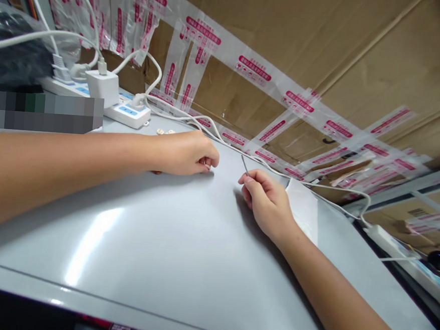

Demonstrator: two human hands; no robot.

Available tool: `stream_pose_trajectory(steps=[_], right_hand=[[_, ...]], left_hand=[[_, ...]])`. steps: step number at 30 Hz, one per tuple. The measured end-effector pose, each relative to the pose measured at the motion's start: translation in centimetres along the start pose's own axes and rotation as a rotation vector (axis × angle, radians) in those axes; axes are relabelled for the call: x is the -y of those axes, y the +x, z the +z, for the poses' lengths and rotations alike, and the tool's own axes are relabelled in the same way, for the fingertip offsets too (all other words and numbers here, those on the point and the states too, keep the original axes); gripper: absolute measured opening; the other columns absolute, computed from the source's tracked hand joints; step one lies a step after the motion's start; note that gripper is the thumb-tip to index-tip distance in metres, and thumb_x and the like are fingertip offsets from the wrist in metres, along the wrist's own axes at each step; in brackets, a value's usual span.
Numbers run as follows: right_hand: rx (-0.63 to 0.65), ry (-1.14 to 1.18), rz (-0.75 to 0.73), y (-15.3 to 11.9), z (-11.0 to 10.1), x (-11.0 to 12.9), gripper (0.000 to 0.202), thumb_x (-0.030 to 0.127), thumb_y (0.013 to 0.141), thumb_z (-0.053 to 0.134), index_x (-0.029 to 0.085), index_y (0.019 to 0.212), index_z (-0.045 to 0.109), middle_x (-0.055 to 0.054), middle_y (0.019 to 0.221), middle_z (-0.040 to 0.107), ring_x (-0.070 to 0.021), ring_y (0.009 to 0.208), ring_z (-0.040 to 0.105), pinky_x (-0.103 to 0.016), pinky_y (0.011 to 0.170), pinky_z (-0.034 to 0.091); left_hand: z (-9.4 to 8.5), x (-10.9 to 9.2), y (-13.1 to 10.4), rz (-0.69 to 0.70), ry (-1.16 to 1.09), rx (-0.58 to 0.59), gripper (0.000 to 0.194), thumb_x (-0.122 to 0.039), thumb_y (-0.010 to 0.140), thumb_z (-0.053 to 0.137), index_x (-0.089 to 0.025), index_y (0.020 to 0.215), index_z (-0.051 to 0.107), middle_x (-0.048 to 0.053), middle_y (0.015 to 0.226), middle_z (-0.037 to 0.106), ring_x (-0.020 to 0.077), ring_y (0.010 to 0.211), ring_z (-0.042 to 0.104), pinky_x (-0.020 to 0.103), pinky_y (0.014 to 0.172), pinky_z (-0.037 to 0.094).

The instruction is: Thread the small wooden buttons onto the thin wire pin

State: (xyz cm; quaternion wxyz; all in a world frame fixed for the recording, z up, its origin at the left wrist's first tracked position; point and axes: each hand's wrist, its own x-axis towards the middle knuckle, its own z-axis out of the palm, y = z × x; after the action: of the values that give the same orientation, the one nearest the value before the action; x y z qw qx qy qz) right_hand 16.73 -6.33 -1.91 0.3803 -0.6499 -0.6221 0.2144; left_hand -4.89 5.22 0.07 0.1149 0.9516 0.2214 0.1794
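Left hand [189, 152] curled palm-down, right hand [268, 201] pinching.
We note the thin rod [244, 164] jutting from our right thumb and forefinger; left grip unclear. Beyond both, red tape labels [254, 68], print illegible.

Power and cardboard at the back of my bench [154, 241]

I see a white power strip [127, 114] with a white charger [103, 89] plugged in, white cables [207, 126] trailing along the cardboard [225, 87] banded with red-printed tape [255, 69], and dark plastic-wrapped stuff [17, 53] at the far left.
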Motion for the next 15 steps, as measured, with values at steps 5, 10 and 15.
stream_pose_trajectory(steps=[5, 10, 15], right_hand=[[0.021, -0.085, -0.054, 0.1, -0.4, 0.0, 0.03, 0.045, 0.097, 0.048, 0.022, 0.082, 0.058, 0.006, 0.059, 0.047, -0.0108, 0.055, 0.043, -0.027, 0.057, 0.033], [0.141, -0.071, -0.041, -0.3, -1.0, 0.6, 0.03, 0.042, 0.098, 0.047, 0.021, 0.082, 0.061, 0.006, 0.055, 0.048, -0.0096, 0.049, 0.041, -0.027, 0.054, 0.033], [0.191, -0.082, -0.066, -0.6, -1.1, 0.9, 0.027, 0.037, 0.097, 0.047, 0.021, 0.082, 0.063, 0.006, 0.058, 0.05, -0.0081, 0.048, 0.041, -0.026, 0.054, 0.034]], left_hand=[[0.3, -0.2, 0.3, -0.235, -0.427, -0.075, 0.025, -0.032, 0.081, 0.069, -0.021, 0.102, 0.076, 0.003, 0.095, 0.078, 0.0166, 0.084, 0.071, 0.025, 0.074, 0.053], [-0.1, -1.0, 0.3, -0.343, -0.77, -0.119, 0.019, -0.029, 0.083, 0.069, -0.018, 0.097, 0.075, 0.007, 0.095, 0.078, 0.0168, 0.087, 0.073, 0.024, 0.073, 0.056], [-0.4, -1.2, 0.0, -0.35, -0.695, -0.13, 0.022, -0.034, 0.082, 0.071, -0.02, 0.097, 0.077, 0.007, 0.086, 0.079, 0.018, 0.077, 0.073, 0.023, 0.06, 0.053]])
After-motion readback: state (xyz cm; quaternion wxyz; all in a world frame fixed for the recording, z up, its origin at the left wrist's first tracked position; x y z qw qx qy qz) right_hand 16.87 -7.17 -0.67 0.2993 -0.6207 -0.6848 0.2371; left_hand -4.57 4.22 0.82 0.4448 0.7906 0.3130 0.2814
